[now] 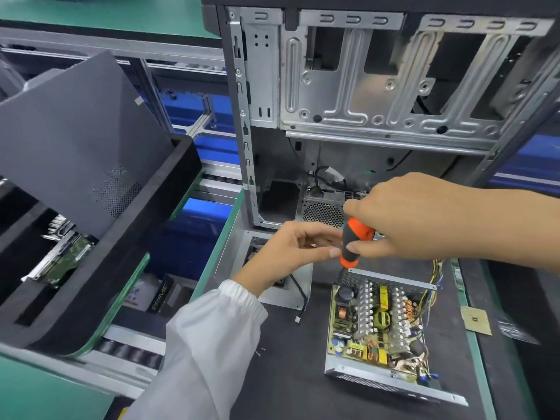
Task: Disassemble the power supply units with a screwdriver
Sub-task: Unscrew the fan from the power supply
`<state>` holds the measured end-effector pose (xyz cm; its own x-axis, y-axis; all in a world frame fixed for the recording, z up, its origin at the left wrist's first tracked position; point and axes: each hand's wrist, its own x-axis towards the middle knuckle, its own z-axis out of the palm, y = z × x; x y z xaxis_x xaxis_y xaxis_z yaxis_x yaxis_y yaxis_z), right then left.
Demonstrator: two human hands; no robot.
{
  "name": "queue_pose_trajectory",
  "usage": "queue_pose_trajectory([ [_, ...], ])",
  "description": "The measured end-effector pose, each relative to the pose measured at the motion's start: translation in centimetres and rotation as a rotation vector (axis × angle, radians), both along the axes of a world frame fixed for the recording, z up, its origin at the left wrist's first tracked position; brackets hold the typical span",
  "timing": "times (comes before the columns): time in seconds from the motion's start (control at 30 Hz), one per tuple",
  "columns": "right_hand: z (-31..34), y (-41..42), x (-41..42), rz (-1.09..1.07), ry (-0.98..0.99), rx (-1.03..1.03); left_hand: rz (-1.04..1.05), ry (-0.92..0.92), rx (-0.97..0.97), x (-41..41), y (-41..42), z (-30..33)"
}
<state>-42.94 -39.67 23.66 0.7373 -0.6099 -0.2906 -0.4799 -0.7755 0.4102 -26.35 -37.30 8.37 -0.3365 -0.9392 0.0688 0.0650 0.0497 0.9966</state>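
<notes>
On the dark tabletop [272, 374] our right hand [424, 216] grips the screwdriver [354, 241] over the opened power supply unit [381, 334], our left hand [291, 253] loosely open, fingertips touching its handle.

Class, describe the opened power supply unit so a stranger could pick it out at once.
Start at the tall bare metal computer case standing at the back. On the dark mat in front of it lies the power supply unit, its lid off. Unlike anything nearby, it shows a crowded circuit board with copper coils.

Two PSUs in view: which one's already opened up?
The power supply lying on the black mat, cover off, board exposed. The other power supply sits closed inside the case.
</notes>
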Motion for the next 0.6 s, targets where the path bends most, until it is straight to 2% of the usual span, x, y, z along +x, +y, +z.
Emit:
queue_pose_trajectory([
  [0.2, -0.33, -0.17, -0.14, -0.015, -0.022, 0.051, -0.020, -0.024, -0.032, 0.02, 0.14, 0.43],
  [0.6, -0.62, 0.07, 0.06, 0.010, 0.010, 0.009, -0.003, -0.015, -0.005, 0.07, 0.09, 0.30],
])
